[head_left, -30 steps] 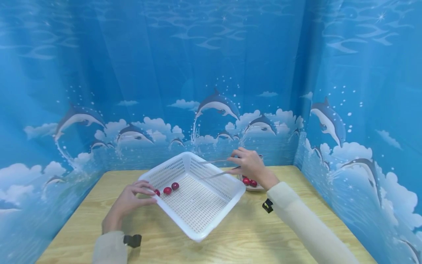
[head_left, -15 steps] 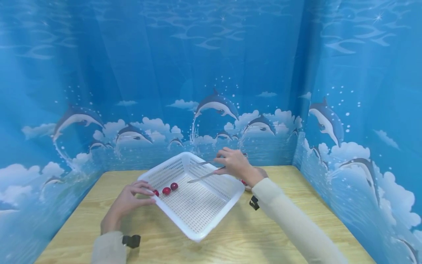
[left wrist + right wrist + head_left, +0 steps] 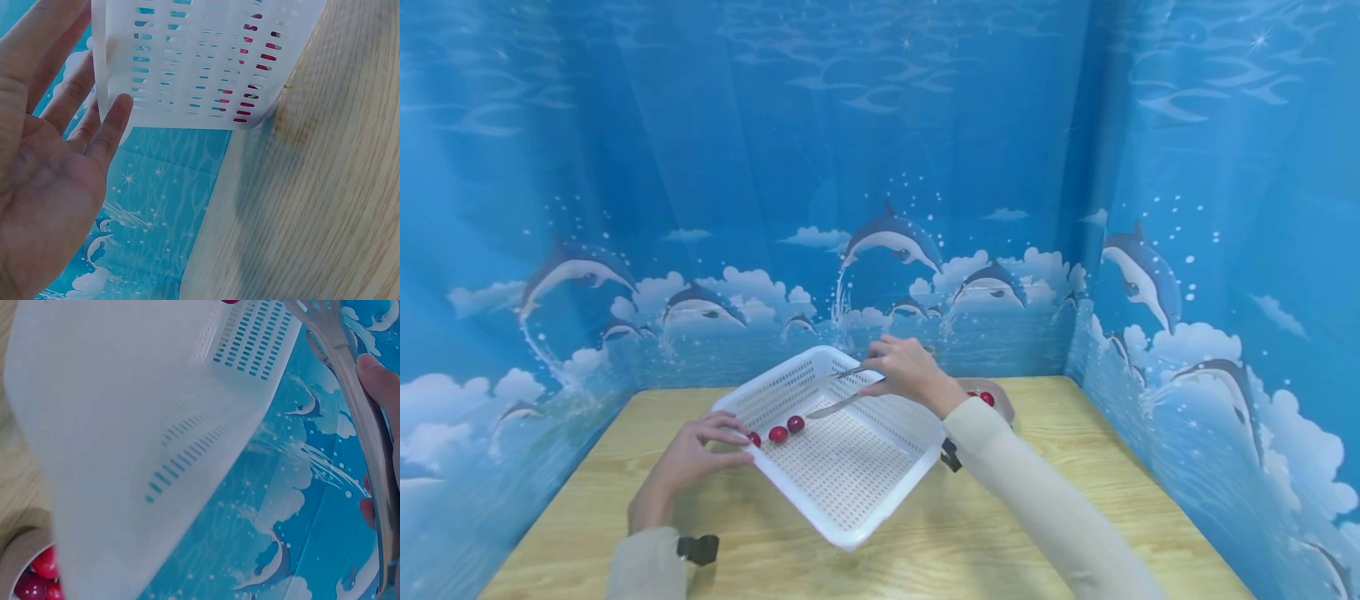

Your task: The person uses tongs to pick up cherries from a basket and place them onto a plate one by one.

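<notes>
A white perforated plastic basket (image 3: 850, 467) sits at an angle mid-table in the head view. Several red cherries (image 3: 778, 434) lie inside it near its left side. My left hand (image 3: 696, 450) pinches the basket's left rim, thumb outside and fingers across the edge. In the left wrist view, that thumb presses the slotted wall (image 3: 181, 62). My right hand (image 3: 904, 371) holds metal tongs (image 3: 362, 419) above the basket. Their arms stand apart, tips pointing left toward the cherries, with nothing seen between them. The tongs' far end is mostly hidden by the hand.
Behind my right wrist stands a beige-pink bowl (image 3: 1006, 402) with more cherries (image 3: 42, 575), partly covered by my sleeve. The wooden table (image 3: 1075, 467) ends at a blue dolphin-print curtain (image 3: 880, 250) at the back and sides.
My right hand has moved left with the tongs, bringing the tips further over the basket toward the cherries. More of the bowl shows at right. My left hand stays on the rim.
</notes>
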Action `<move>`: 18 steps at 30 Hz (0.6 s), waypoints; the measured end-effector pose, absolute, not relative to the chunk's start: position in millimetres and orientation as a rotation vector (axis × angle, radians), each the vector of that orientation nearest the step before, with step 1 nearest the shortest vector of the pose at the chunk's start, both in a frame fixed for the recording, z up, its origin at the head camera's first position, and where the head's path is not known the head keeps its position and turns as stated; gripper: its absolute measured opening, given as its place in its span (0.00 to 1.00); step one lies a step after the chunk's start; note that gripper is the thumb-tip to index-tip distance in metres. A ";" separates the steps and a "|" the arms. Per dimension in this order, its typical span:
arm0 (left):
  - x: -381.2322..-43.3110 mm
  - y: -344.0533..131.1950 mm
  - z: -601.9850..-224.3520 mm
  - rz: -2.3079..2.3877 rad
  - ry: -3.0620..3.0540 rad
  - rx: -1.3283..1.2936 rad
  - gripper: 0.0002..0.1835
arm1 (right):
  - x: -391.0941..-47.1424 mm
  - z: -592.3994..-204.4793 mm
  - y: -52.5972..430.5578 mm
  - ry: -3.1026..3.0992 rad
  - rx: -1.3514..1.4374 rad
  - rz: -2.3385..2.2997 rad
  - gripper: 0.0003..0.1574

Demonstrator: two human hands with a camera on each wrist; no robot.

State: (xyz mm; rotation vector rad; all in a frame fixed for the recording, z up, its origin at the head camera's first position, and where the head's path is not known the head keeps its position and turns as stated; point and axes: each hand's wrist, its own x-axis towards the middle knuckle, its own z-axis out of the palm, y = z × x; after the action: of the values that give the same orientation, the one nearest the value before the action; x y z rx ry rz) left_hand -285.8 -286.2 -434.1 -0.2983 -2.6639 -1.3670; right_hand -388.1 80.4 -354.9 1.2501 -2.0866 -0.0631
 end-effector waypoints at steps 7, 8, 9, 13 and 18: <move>-285.8 -287.4 -433.9 -1.356 -2.682 -0.286 0.17 | -391.2 -355.4 61.8 -2.201 1.255 -0.133 0.23; -285.9 -287.7 -433.8 -1.356 -2.681 -0.282 0.17 | -391.3 -354.4 58.9 -2.229 1.251 -0.138 0.23; -286.2 -288.1 -433.9 -1.353 -2.677 -0.284 0.17 | -391.4 -353.3 56.0 -2.254 1.246 -0.146 0.23; -287.2 -288.7 -434.8 -1.327 -2.657 -0.309 0.16 | -392.0 -349.2 43.5 -2.354 1.219 -0.184 0.25; -288.0 -288.4 -436.4 -1.320 -2.640 -0.330 0.16 | -394.8 -349.3 28.6 -2.419 1.215 -0.244 0.26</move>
State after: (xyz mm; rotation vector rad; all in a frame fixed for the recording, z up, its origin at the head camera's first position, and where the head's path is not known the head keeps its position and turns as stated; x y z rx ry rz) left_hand -288.0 -288.4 -436.4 -0.3303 -2.6404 -1.3197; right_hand -394.8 28.6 -349.3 1.2149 -2.4189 -0.2438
